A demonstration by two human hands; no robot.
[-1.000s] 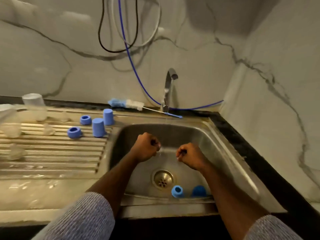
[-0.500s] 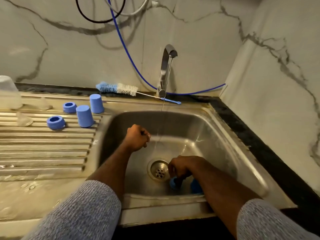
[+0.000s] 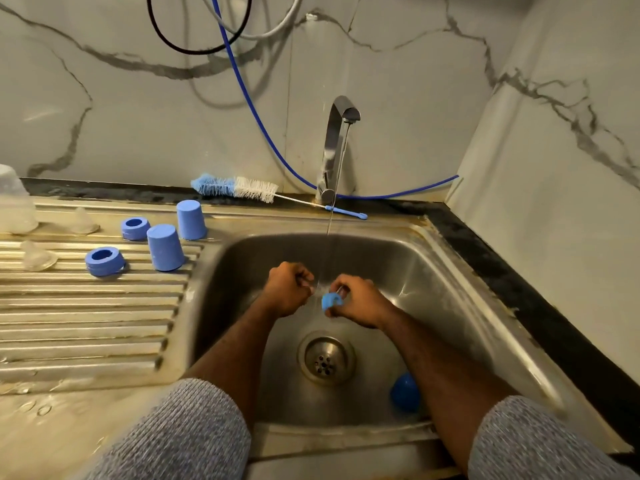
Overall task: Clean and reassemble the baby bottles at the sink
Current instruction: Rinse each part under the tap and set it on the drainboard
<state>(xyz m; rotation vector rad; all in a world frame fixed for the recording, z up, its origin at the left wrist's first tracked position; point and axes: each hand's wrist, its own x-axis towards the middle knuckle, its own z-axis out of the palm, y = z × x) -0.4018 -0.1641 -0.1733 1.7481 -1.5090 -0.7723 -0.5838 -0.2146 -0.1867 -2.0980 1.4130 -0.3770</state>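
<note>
Holding a small blue bottle ring [image 3: 331,301] under the thin water stream [image 3: 333,216], the right hand [image 3: 360,301] pinches it with curled fingers, over the middle of the sink basin [image 3: 433,271]. The left hand [image 3: 287,289] is just beside it at 9 o'clock, fingers curled into a fist; whether it holds something small I cannot tell. The two hands are near but not touching. The faucet [image 3: 337,147] stands at 12 o'clock from the hands, and the drain [image 3: 325,358] lies at 6 o'clock. A blue rounded cap [image 3: 405,393] rests on the basin floor at 4 o'clock from the drain, partly hidden by the right forearm. On the drainboard [image 3: 86,323], at 10 o'clock from the hands, stand two blue caps [image 3: 165,247] upside down, two blue rings [image 3: 104,260] and clear nipples [image 3: 36,256]. A bottle brush [image 3: 239,187] lies behind the basin, at 11 o'clock.
</note>
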